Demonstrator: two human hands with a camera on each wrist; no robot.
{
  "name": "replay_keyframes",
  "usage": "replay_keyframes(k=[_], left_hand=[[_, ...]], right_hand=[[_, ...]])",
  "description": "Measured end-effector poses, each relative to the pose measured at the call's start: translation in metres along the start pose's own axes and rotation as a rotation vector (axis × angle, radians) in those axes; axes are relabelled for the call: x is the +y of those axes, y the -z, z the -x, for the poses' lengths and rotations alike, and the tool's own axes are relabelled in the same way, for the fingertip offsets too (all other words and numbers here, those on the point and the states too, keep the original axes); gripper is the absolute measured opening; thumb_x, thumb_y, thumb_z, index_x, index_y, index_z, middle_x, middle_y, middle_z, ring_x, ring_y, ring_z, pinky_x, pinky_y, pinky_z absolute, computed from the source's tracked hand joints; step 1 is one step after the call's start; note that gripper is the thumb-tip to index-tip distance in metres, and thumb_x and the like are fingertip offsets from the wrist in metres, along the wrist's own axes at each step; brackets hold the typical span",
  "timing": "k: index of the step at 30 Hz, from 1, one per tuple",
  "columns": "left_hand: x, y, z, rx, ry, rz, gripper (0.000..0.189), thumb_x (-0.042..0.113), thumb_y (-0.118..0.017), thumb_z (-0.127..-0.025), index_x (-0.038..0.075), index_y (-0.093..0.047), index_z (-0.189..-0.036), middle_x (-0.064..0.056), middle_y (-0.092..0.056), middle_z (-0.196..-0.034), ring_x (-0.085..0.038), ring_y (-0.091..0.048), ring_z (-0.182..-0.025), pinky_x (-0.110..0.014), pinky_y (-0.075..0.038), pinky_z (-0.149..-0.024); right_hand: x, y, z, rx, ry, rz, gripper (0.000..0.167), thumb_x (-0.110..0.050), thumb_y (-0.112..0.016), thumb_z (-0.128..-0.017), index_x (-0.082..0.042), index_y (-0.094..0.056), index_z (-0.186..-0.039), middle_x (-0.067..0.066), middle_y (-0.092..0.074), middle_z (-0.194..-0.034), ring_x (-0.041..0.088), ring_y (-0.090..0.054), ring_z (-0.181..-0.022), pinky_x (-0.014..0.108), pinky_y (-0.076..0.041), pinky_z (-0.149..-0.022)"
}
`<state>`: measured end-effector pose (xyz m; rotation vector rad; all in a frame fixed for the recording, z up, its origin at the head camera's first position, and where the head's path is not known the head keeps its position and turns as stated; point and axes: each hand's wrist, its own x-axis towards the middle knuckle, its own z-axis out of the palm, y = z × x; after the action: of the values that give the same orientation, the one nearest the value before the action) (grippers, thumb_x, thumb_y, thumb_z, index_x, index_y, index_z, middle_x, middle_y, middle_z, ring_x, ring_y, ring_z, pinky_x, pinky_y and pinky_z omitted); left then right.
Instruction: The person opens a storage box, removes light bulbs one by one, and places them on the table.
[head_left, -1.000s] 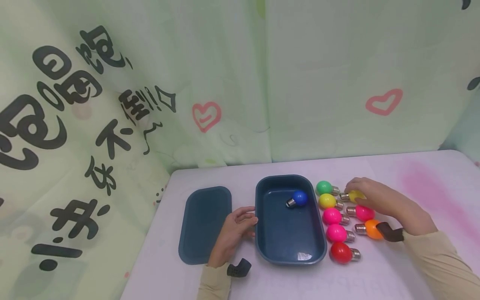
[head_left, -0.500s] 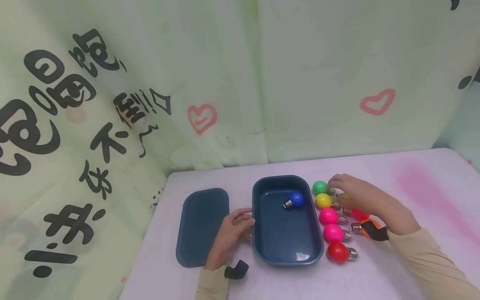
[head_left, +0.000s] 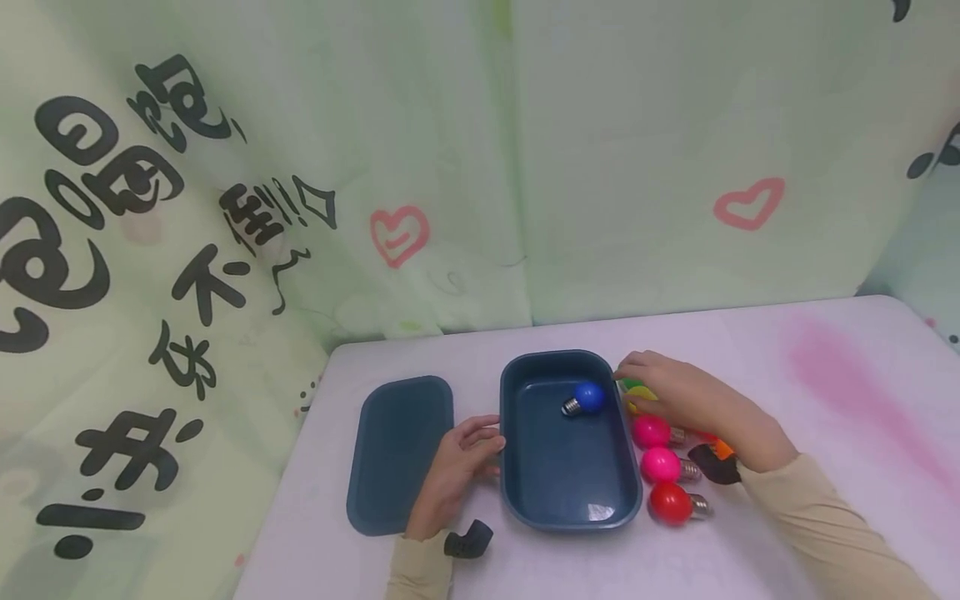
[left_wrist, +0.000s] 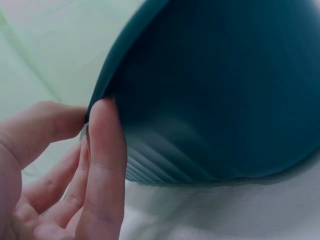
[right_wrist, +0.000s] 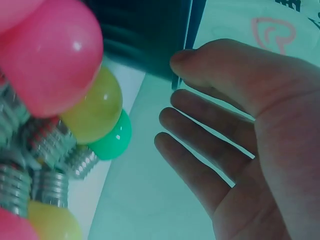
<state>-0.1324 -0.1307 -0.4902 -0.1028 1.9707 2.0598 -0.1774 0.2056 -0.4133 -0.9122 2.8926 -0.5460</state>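
Note:
A dark blue rectangular box [head_left: 566, 467] stands mid-table, with a blue light bulb [head_left: 589, 397] lying inside. At its left rim my left hand [head_left: 453, 467] pinches the edge between thumb and finger, seen close in the left wrist view. My right hand [head_left: 682, 396] reaches over the colored bulbs to the box's far right corner. There its thumb touches the rim, the other fingers extended and apart in the right wrist view. Beneath that hand are a green bulb [right_wrist: 117, 140] and a yellow bulb [right_wrist: 97, 110], beside a pink bulb [right_wrist: 65, 55].
A flat dark blue lid-like panel [head_left: 397, 458] lies left of the box. Along the box's right side sit two pink bulbs, one nearer [head_left: 660, 464], and a red bulb [head_left: 670, 502]. An orange bulb [head_left: 723, 450] shows partly behind the right wrist. Curtains [head_left: 420, 125] hang behind the table.
My right hand has moved left across the bulbs from the far yellow one to the box's right rim. The left hand stays at the left rim; the view has shifted slightly.

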Motion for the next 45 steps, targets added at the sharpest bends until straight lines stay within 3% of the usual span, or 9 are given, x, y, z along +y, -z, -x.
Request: replay_keyframes(k=[8,17,33,45], left_hand=[[0.000,0.001,0.001,-0.004,0.002,-0.002,0.047,0.020,-0.075,-0.089,0.005,-0.060,-0.131,-0.012,-0.067,-0.115,-0.017,-0.066,-0.089,-0.029,-0.058,-0.070],[0.000,0.001,0.001,-0.007,-0.005,-0.010,0.048,0.021,-0.075,-0.089,0.005,-0.060,-0.131,-0.012,-0.067,-0.116,-0.017,-0.066,-0.090,-0.029,-0.058,-0.070],[0.001,0.000,0.003,-0.006,0.002,0.001,0.048,0.021,-0.075,-0.089,0.005,-0.060,-0.131,-0.012,-0.068,-0.114,-0.017,-0.066,-0.092,-0.029,-0.058,-0.071],[0.001,0.000,0.002,-0.013,-0.008,0.004,0.049,0.021,-0.075,-0.089,0.005,-0.059,-0.132,-0.012,-0.067,-0.114,-0.017,-0.066,-0.092,-0.029,-0.058,-0.070]], right_hand=[[-0.012,-0.009,-0.010,0.078,0.037,0.044,0.043,-0.011,-0.081,-0.081,-0.004,-0.067,-0.121,0.015,-0.061,-0.125,0.035,-0.059,-0.117,0.045,-0.056,-0.090],[-0.022,-0.009,-0.021,0.110,0.105,0.069,0.047,-0.009,-0.083,-0.079,-0.002,-0.065,-0.121,0.014,-0.062,-0.120,0.031,-0.061,-0.113,0.042,-0.058,-0.088],[-0.026,-0.028,-0.044,0.010,0.155,0.090,0.037,-0.010,-0.079,-0.084,-0.001,-0.066,-0.117,0.012,-0.064,-0.113,0.027,-0.063,-0.103,0.039,-0.058,-0.086],[-0.029,-0.028,-0.046,-0.057,0.118,0.113,0.038,-0.011,-0.081,-0.082,-0.002,-0.068,-0.117,0.011,-0.066,-0.108,0.025,-0.066,-0.098,0.039,-0.059,-0.083]])
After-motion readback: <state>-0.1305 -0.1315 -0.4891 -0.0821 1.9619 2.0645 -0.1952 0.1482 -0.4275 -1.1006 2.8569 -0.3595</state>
